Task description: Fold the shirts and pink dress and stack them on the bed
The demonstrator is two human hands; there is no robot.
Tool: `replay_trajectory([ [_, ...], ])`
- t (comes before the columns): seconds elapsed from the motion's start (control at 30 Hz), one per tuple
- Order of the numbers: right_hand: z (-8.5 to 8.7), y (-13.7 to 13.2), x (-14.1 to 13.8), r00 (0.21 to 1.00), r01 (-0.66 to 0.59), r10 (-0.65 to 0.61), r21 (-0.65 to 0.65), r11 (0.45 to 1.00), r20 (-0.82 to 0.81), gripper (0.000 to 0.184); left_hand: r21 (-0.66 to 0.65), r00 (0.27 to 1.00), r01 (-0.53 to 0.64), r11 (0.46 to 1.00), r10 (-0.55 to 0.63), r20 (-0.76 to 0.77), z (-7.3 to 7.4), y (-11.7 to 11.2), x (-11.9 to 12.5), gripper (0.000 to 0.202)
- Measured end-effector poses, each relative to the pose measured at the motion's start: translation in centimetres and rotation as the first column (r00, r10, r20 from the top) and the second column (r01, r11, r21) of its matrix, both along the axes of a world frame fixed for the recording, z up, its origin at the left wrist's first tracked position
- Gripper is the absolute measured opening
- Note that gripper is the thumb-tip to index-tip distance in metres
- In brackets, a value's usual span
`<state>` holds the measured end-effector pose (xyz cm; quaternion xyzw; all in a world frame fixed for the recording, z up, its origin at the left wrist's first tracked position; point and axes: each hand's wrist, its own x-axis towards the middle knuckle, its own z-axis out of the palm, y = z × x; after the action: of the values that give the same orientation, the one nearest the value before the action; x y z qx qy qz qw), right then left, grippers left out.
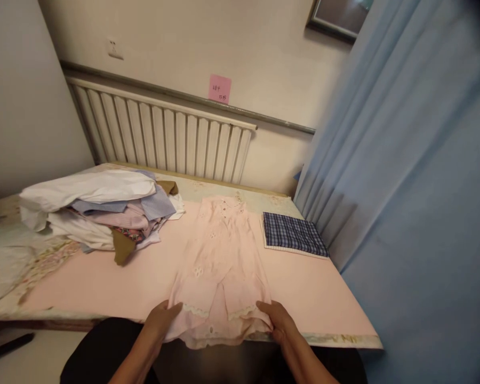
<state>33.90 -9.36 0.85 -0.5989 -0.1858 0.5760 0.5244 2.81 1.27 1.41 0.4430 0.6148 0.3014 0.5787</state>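
Observation:
A light pink shirt (pixel 224 256) lies stretched out on the pink cloth, its buttoned neck toward the wall and its hem toward me. Its sides are folded inward, and two lace-edged sleeve ends rest side by side near the hem. The hem hangs slightly past the near edge of the bed. My left hand (pixel 162 318) is closed on the shirt's lower left corner, thumb on top. At the lower right corner my right hand (pixel 278 319) grips the fabric in the same way. The fingers under the cloth are partly hidden.
A heap of crumpled clothes (pixel 104 205) sits at the left. Folded dark plaid cloth (pixel 294 233) lies at the right on paler folded fabric, beside a blue curtain (pixel 364 160). The pink cloth (pixel 100 285) covers part of the bed. A radiator (pixel 164 133) stands behind.

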Motion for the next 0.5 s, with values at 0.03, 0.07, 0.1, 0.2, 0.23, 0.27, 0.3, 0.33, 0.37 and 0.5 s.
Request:
replay_trajectory([
  [0.03,0.0,0.0,-0.2,1.000,-0.005,0.005,0.004,1.000,-0.008,0.036,-0.012,0.999,-0.024,1.000,0.024,0.027,0.0,-0.1,0.1,0.010],
  [0.07,0.2,-0.1,-0.4,1.000,-0.012,0.012,0.017,1.000,-0.020,0.036,-0.029,0.997,-0.042,0.999,0.043,0.060,0.1,-0.2,0.2,0.008],
  [0.1,0.4,-0.2,-0.5,0.999,-0.022,0.023,0.037,0.999,-0.034,0.037,-0.050,0.993,-0.053,0.997,0.058,0.100,0.2,-0.3,0.3,0.006],
  [0.2,1.7,-0.8,-0.6,0.994,-0.051,0.064,0.144,0.988,-0.087,0.039,-0.118,0.964,-0.041,0.992,0.070,0.256,0.5,-0.8,0.0,0.012],
  [0.23,2.2,-1.1,-0.5,0.992,-0.055,0.074,0.179,0.982,-0.099,0.040,-0.136,0.946,-0.023,0.990,0.066,0.316,0.7,-1.1,-0.2,0.016],
  [0.27,2.7,-1.4,-0.4,0.991,-0.055,0.078,0.203,0.978,-0.105,0.041,-0.152,0.925,0.002,0.988,0.056,0.375,0.8,-1.4,-0.4,0.020],
  [0.3,3.2,-1.8,-0.3,0.991,-0.056,0.081,0.216,0.975,-0.108,0.042,-0.167,0.902,0.028,0.985,0.047,0.429,1.0,-1.8,-0.6,0.026],
  [0.33,3.7,-2.1,-0.3,0.991,-0.058,0.083,0.223,0.973,-0.107,0.043,-0.181,0.877,0.054,0.982,0.040,0.478,1.3,-2.2,-0.8,0.032],
  [0.37,4.1,-2.6,-0.2,0.991,-0.062,0.087,0.226,0.972,-0.104,0.044,-0.194,0.854,0.076,0.978,0.037,0.520,1.6,-2.7,-1.0,0.037],
  [0.5,5.2,-4.6,-0.5,0.987,-0.088,0.119,0.257,0.962,-0.106,0.050,-0.252,0.794,0.130,0.959,0.052,0.605,3.0,-5.3,-1.8,0.048],
])
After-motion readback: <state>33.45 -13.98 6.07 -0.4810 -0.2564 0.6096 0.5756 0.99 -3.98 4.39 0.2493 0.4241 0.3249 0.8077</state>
